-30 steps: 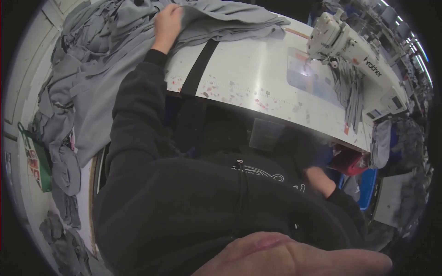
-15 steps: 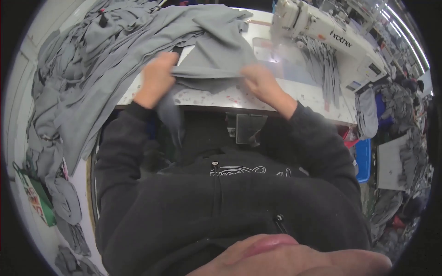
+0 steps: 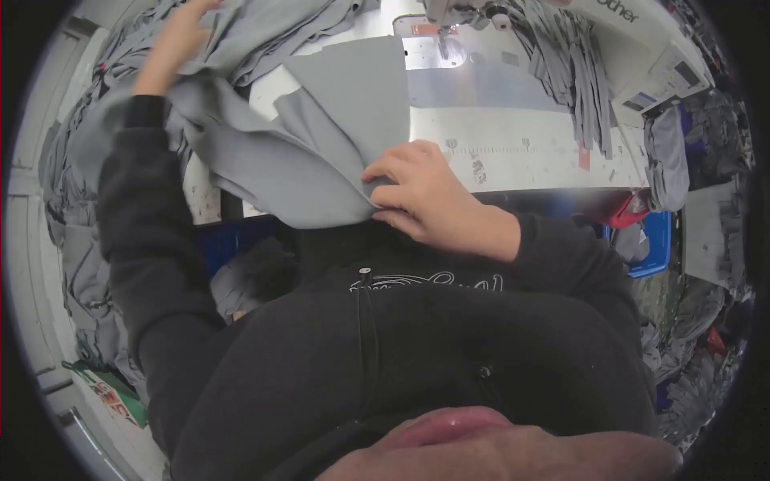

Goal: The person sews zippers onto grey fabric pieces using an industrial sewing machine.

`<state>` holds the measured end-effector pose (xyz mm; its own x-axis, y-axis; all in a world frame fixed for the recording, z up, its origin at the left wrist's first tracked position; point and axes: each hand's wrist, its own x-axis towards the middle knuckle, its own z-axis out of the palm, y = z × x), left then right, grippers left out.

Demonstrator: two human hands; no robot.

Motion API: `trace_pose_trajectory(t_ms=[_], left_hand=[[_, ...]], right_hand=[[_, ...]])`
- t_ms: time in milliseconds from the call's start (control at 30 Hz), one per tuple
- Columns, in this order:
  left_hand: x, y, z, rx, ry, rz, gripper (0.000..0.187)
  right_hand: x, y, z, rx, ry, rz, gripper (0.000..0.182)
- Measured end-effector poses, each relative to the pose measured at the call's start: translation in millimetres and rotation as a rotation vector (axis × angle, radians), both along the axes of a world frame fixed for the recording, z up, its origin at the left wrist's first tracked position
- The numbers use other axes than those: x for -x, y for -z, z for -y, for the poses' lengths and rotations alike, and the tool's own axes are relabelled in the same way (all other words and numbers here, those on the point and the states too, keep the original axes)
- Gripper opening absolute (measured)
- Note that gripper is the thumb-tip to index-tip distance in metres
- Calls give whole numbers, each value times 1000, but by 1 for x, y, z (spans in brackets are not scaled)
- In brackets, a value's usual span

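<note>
A grey fabric piece [image 3: 289,172] lies partly on the white sewing table, with its lower edge hanging over the table's front. At this lower right edge, my right hand [image 3: 421,192] pinches the cloth between thumb and fingers. My left hand [image 3: 178,48] is stretched out to the far left, above the heap of grey fabric [image 3: 265,36]. Motion smears it, and whether its fingers hold any cloth does not show. The fabric's upper part spreads flat just left of the sewing machine needle area [image 3: 443,44].
A white sewing machine [image 3: 634,40] stands at the upper right, with grey strips [image 3: 561,72] hanging beside its arm. A blue bin [image 3: 654,248] and a red container [image 3: 624,210] sit below the table's right end. A green bag [image 3: 120,397] is at lower left.
My left hand has moved up and left, away from the cloth edge it held. My right hand has come down and slightly left with the fabric. The view has shifted toward the machine bed.
</note>
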<state>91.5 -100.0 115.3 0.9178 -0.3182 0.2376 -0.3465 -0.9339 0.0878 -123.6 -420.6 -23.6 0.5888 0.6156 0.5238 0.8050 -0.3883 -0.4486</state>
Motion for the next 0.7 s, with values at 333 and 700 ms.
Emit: trace_pose_trajectory(t_ms=[333,700], left_hand=[[38,100,184,126,278,-346,17],[91,85,206,578,434,-388,17]], right_hand=[[9,-18,44,56,-296,-409,17],[-82,-37,59,-487,444,-926,16]])
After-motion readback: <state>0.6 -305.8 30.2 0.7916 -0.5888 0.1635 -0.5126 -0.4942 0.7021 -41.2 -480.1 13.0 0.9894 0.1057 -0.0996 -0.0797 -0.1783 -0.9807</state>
